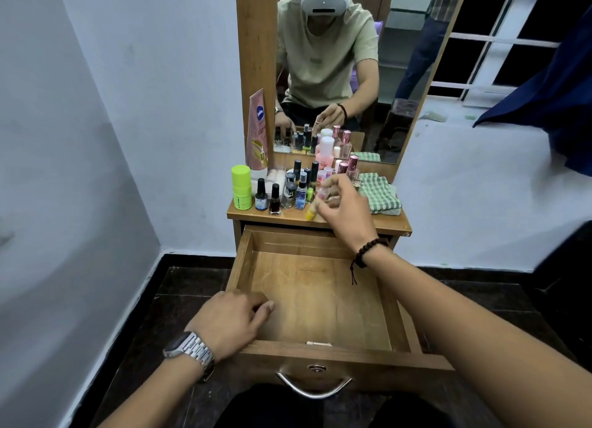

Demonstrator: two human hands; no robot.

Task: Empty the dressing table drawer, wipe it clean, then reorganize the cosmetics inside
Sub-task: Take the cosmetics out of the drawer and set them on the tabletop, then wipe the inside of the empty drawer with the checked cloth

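Observation:
The wooden drawer [397, 312] stands pulled out, with nothing inside it. My left hand [229, 320] rests on its front left corner, fingers loosely curled over the rim. Over the tabletop's front edge, my right hand [347, 211] pinches a small yellow bottle [311, 212] with a pale cap. Several nail polish bottles [290, 192] crowd the dressing table top [392, 224], beside a lime green container [241, 187], a pink tube [258, 130] and a pink bottle [325, 157].
A folded green checked cloth [382, 195] lies on the table's right side. The mirror [403, 75] behind reflects a seated person wearing a headset. White walls flank the table; dark tiled floor [179, 286] below. A metal handle [312, 387] hangs on the drawer front.

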